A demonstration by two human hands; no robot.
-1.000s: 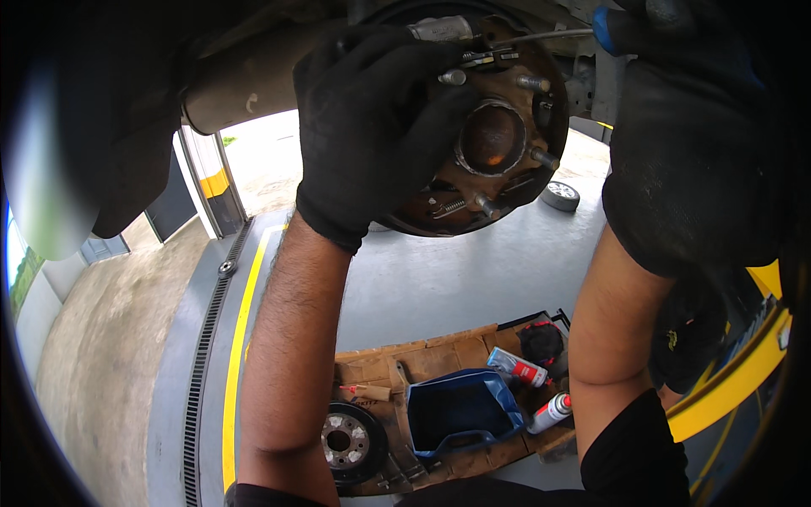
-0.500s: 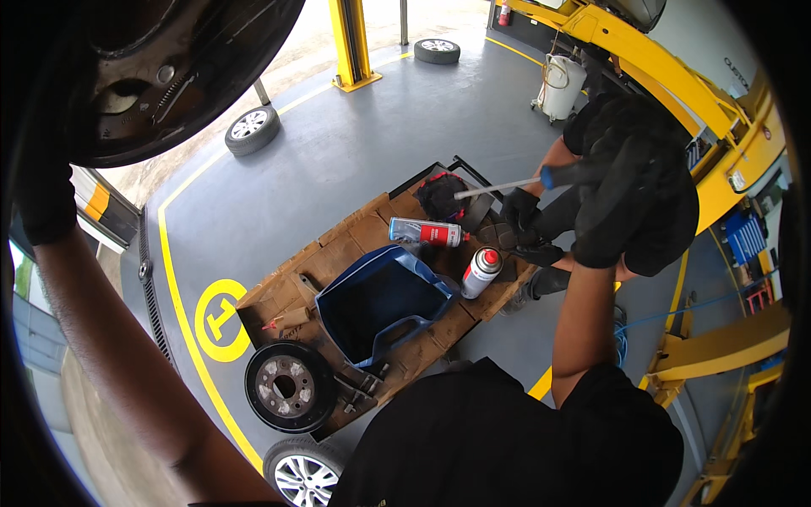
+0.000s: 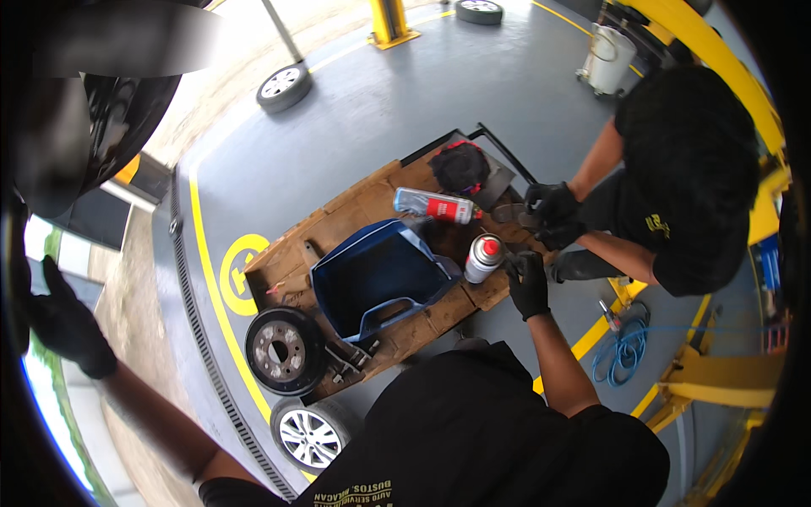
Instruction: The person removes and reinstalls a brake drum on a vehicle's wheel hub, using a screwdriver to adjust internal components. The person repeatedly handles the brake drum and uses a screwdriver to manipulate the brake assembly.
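Note:
My left hand (image 3: 69, 331), in a black glove, is raised at the left edge with its fingers apart and nothing visible in it. Above it looms the dark round brake assembly (image 3: 135, 118), partly smeared. My right hand (image 3: 530, 287), also gloved, is over the right end of the cardboard-lined cart (image 3: 439, 308), just right of an upright white spray can with a red cap (image 3: 484, 258). Its fingers are curled together; what they hold, if anything, cannot be made out. A second spray can (image 3: 435, 205) lies on its side behind a cut-open blue container (image 3: 380, 275).
A co-worker's gloved hands (image 3: 553, 211) are at the cart's right end, near a dark cloth (image 3: 460, 166). A brake drum (image 3: 285, 351) rests at the cart's left end, above a wheel (image 3: 310, 433). A blue hose (image 3: 621, 346) lies coiled on the floor at right.
My right hand has come down from up high to beside the upright spray can; the screwdriver it held is out of sight. My left hand has dropped from the brake assembly's edge. The view has shifted.

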